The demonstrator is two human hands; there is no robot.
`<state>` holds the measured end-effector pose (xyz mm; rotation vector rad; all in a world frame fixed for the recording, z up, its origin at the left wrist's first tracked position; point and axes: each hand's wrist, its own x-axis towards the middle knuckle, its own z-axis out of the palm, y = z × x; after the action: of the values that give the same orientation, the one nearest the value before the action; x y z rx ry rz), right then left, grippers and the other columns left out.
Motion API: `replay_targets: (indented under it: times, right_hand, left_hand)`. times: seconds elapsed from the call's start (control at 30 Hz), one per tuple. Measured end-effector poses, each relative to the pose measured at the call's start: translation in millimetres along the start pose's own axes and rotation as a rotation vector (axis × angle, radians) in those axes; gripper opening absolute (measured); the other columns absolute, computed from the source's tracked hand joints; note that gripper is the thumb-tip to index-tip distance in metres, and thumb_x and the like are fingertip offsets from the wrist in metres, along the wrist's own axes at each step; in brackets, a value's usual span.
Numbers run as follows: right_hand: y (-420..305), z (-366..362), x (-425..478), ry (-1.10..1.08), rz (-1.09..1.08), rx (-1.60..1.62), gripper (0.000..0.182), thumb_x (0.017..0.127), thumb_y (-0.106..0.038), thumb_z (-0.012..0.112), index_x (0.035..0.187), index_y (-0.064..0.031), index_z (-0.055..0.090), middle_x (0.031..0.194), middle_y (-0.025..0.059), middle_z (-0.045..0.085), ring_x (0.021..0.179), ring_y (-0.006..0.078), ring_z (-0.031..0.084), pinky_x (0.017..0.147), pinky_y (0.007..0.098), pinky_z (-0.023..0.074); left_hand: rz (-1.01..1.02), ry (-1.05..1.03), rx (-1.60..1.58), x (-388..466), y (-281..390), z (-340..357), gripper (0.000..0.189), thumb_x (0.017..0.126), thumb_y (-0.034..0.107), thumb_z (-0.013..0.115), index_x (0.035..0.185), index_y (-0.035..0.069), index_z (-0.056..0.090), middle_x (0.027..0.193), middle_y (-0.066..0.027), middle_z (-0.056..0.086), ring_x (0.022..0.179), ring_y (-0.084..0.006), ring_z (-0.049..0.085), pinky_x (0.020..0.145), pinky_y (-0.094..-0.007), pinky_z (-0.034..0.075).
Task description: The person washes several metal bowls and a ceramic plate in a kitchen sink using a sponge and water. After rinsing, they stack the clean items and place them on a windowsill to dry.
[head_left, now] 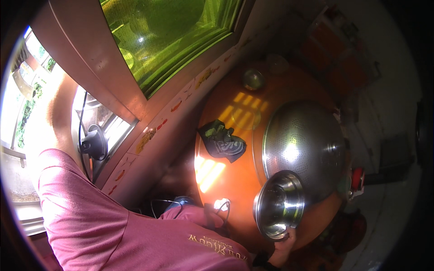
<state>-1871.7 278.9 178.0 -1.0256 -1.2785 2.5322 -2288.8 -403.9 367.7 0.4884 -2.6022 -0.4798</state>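
Note:
A shiny stainless steel bowl (279, 205) is gripped at its lower rim by my right hand (286, 238), tilted so that its inside shows. Just above it, a large perforated steel colander (300, 149) lies dome up on the round orange table (237, 183). A crumpled dark cloth or bag with a pale print (223, 140) rests near the table's left edge. Higher up stand a small metal bowl (253, 79) and a faint clear container (277, 64). My left arm reaches up past the window frame into glare; the left hand is out of view.
A green-tinted window pane (176, 37) in a metal frame stands above a wall of patterned tiles (149, 139). A black lamp-like device (95, 142) with a cable is beside my left arm. A white object with a cable (222, 204) sits at the table's near edge.

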Motion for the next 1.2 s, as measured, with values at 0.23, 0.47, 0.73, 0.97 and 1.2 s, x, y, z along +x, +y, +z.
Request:
replay_targets:
  times: [0.23, 0.47, 0.73, 0.97, 1.2]
  right_hand:
    - [2, 5, 2, -0.007, 0.028, 0.003, 0.038, 0.074, -0.01, 0.051, 0.111, 0.0009, 0.051, 0.104, 0.0114, 0.058, 0.096, 0.0256, 0.056, 0.086, 0.0378, 0.0451]
    - [5, -2, 4, 0.015, 0.047, 0.003, 0.036, 0.074, -0.01, 0.051, 0.109, 0.0017, 0.053, 0.101, 0.0113, 0.059, 0.094, 0.025, 0.057, 0.085, 0.0373, 0.0455]
    - [4, -2, -1, -0.008, 0.017, -0.02, 0.034, 0.079, -0.012, 0.049, 0.11, 0.0021, 0.051, 0.103, 0.0108, 0.058, 0.094, 0.023, 0.056, 0.086, 0.0365, 0.0441]
    - [5, -7, -1, -0.003, 0.028, -0.017, 0.036, 0.078, -0.01, 0.049, 0.111, 0.0022, 0.051, 0.105, 0.011, 0.057, 0.097, 0.0228, 0.055, 0.088, 0.036, 0.0431]
    - [5, -4, -1, 0.02, 0.037, -0.052, 0.035, 0.078, -0.011, 0.049, 0.11, 0.0033, 0.051, 0.105, 0.0096, 0.057, 0.096, 0.0208, 0.055, 0.087, 0.0338, 0.043]
  left_hand:
    - [0.004, 0.0, 0.004, -1, 4, -1, 0.028, 0.09, 0.017, 0.05, 0.114, 0.004, 0.054, 0.11, -0.0122, 0.058, 0.102, -0.0231, 0.057, 0.085, -0.0324, 0.045]
    - [0.014, -0.003, 0.008, 0, 9, -1, 0.028, 0.09, 0.017, 0.05, 0.114, 0.004, 0.054, 0.11, -0.0122, 0.058, 0.102, -0.0232, 0.056, 0.085, -0.0326, 0.045]
    - [0.029, -0.005, 0.001, 1, 12, 1, 0.028, 0.089, 0.017, 0.051, 0.114, 0.004, 0.054, 0.11, -0.0121, 0.058, 0.102, -0.0235, 0.056, 0.086, -0.0328, 0.045]
    - [0.032, -0.017, 0.011, -1, 15, 5, 0.028, 0.089, 0.016, 0.051, 0.114, 0.004, 0.054, 0.111, -0.0121, 0.058, 0.103, -0.0236, 0.056, 0.086, -0.033, 0.045]
    - [0.039, -0.017, 0.02, -5, 18, 3, 0.028, 0.089, 0.016, 0.051, 0.114, 0.004, 0.054, 0.111, -0.012, 0.058, 0.103, -0.0238, 0.056, 0.086, -0.0332, 0.045]
